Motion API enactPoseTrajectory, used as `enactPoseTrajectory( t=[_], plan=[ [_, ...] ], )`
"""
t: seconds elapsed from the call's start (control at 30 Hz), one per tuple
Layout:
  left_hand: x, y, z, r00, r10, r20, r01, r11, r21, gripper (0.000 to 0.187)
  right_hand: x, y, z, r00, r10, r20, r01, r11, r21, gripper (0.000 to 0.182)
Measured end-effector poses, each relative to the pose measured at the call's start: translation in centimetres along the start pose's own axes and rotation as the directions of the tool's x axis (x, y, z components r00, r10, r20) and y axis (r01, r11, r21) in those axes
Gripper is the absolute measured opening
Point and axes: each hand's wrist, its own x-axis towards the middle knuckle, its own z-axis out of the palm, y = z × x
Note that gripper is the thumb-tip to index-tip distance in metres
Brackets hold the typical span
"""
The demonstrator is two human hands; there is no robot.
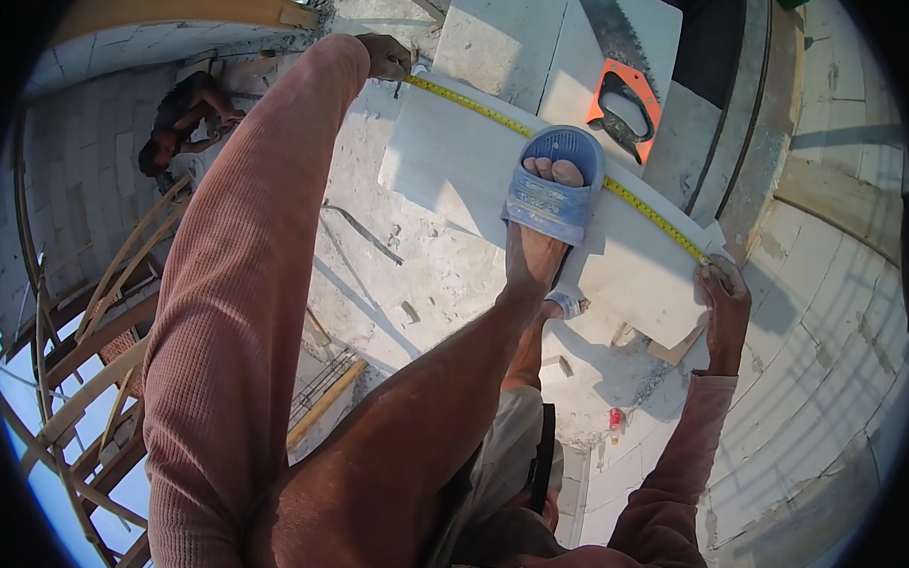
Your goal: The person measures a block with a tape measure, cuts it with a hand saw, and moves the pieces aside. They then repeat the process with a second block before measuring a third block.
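A yellow tape measure (473, 105) is stretched along a pale, light-coloured block (440, 164). At its upper left end my left hand (386, 56) is closed on the tape; the fingers are partly in shadow, and I cannot make out the tape's case. My right hand (725, 290) pinches the other end at the block's right corner. Between the two hands, my foot in a blue slide sandal (554, 180) rests on the block, over the middle of the tape.
A handsaw (623, 98) with an orange and black handle lies on neighbouring blocks (496, 32). Block walling (807, 352) rises at right. A co-worker (183, 118) crouches at upper left, near wooden poles (108, 386). A small red-capped bottle (616, 424) stands on the dusty floor (375, 287).
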Motion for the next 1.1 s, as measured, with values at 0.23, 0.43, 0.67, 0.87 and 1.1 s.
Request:
enactPoseTrajectory(
  t=[0.23,0.43,0.67,0.87,1.1],
  plan=[
    [-0.1,-0.6,0.6,1.0,0.023,0.022,-0.021,0.997,-0.071,0.029,-0.7,-0.1,1.2,0.97,-0.242,0.001,0.234,0.937,-0.26,0.027],
    [0.1,-0.9,0.5,0.998,0.06,0.036,-0.057,0.994,-0.094,0.03,-0.4,-0.1,2.2,0.872,-0.476,0.11,0.456,0.713,-0.532,0.024],
    [0.6,-0.7,0.4,0.996,0.084,0.037,-0.078,0.987,-0.143,0.029,-0.1,0.4,1.7,0.821,-0.552,0.144,0.515,0.609,-0.603,0.023],
    [0.8,0.0,0.2,0.998,0.049,0.042,-0.044,0.994,-0.102,0.026,0.0,0.4,1.9,0.832,-0.544,0.107,0.498,0.648,-0.577,0.024],
    [1.5,-0.7,-0.1,0.997,0.043,0.072,-0.035,0.993,-0.11,0.027,-0.1,0.4,1.9,0.837,-0.539,0.098,0.486,0.649,-0.585,0.023]
  ],
)
